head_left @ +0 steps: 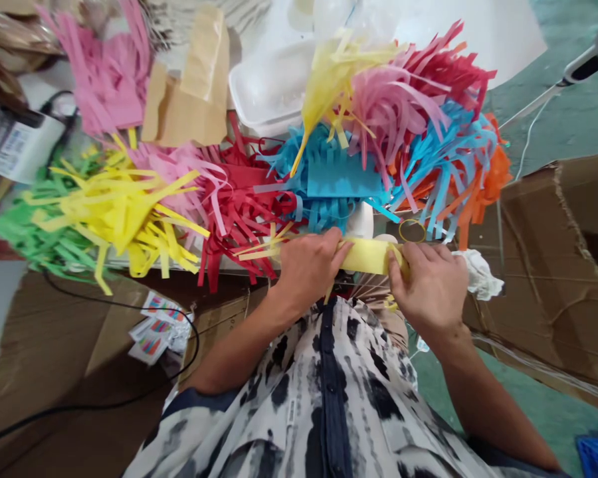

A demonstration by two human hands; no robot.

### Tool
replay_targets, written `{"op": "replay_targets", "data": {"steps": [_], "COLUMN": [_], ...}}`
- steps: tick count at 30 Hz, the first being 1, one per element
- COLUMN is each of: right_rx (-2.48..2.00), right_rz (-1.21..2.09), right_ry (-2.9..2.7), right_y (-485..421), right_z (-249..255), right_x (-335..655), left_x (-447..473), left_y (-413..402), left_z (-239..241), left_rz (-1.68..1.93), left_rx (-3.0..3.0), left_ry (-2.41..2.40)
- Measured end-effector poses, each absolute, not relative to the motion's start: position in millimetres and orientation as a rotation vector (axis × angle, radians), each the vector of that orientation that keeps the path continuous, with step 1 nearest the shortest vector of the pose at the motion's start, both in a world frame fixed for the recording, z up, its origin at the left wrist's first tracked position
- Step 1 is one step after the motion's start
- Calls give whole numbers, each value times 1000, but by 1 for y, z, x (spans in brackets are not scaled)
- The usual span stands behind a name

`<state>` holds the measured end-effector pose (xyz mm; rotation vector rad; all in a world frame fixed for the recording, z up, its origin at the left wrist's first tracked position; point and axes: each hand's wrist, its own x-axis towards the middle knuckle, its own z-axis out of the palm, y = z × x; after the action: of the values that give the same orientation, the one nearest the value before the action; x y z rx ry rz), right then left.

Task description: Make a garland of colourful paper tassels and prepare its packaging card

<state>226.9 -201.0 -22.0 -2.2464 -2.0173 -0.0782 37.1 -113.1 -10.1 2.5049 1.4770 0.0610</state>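
Between my two hands is a pale yellow fringed paper tassel (365, 257), its uncut band stretched flat. My left hand (311, 265) is closed around the band's left part, and loose yellow strips stick out past it to the left. My right hand (431, 282) pinches the band's right end, where the paper looks folded or rolled over. Just beyond my hands lie a blue fringed tassel (341, 176) and a red one (244, 199). A thin yellow ring (412, 230), perhaps a rubber band, lies by my right hand.
Bright yellow (124, 206), green (34, 226) and pink (112, 86) tassels lie on the left. A white foam tray (274, 86) and brown paper bag (194, 79) sit behind. A glue gun (585, 63) is at far right. Cardboard boxes (558, 252) flank me.
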Motion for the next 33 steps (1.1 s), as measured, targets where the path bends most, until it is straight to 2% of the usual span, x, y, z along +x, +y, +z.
{"op": "replay_targets", "data": {"steps": [6, 10, 13, 16, 22, 27, 33], "right_rx": [-2247, -2258, -2254, -2252, -2315, -1833, -1824], "right_rz": [-77, -101, -115, -129, -356, -236, -189], "right_ry": [-1999, -2007, -2023, -1996, -1693, -2102, -2129], "right_y": [-200, -199, -198, -200, -231, -247, -244], "right_z": [-23, -22, -22, -21, -2, -7, -30], "right_x": [227, 223, 221, 227, 251, 234, 229], "left_x": [38, 35, 35, 34, 27, 26, -3], "left_y": [-111, -110, -117, -130, -142, -144, -130], "left_z": [-15, -17, -19, -26, -38, -37, -34], "left_rz": [145, 527, 747, 653, 571, 566, 655], "left_rx": [2651, 2806, 2913, 2968, 2942, 2913, 2830], "left_ry": [1438, 1325, 939, 629, 624, 619, 630]}}
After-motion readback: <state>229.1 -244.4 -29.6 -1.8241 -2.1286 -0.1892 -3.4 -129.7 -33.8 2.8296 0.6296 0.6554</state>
